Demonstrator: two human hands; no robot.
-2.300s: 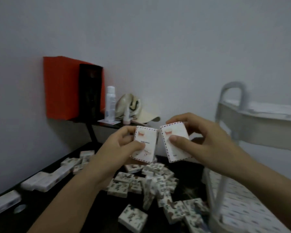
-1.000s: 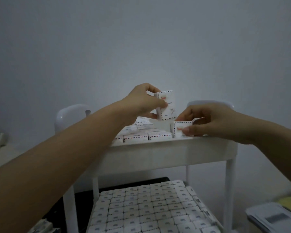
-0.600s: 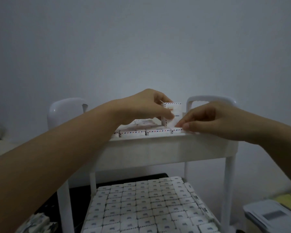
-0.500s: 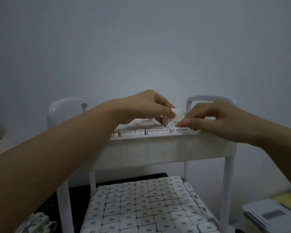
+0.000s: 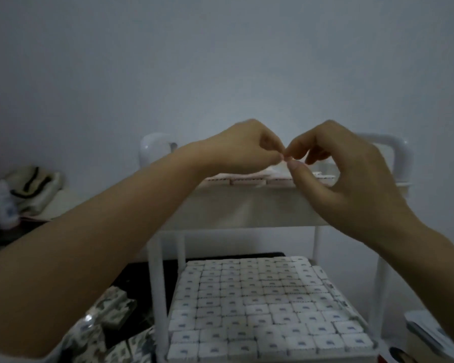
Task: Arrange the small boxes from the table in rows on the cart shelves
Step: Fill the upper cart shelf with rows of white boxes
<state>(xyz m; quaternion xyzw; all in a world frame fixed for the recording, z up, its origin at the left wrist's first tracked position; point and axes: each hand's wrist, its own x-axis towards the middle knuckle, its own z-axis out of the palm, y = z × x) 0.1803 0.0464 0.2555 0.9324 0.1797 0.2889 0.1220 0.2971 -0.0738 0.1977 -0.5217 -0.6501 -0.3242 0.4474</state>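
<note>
We are holding the left hand (image 5: 243,150) and the right hand (image 5: 351,176) fingertip to fingertip above the cart's top shelf (image 5: 247,210), the fingers of both curled on nothing we can see. Small boxes (image 5: 247,181) are lying in a row along that shelf's near edge, just beneath the hands. More rows are filling the lower shelf (image 5: 372,345). Loose boxes (image 5: 110,310) are lying on the table (image 5: 136,272) at near left.

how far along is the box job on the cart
Done: the lower rows look full, and a front row lines the top shelf. In hand: no box visible; the left hand and right hand hover above that shelf, fingers curled. Left: loose boxes at lower left; the top shelf's fill is hidden.
</note>
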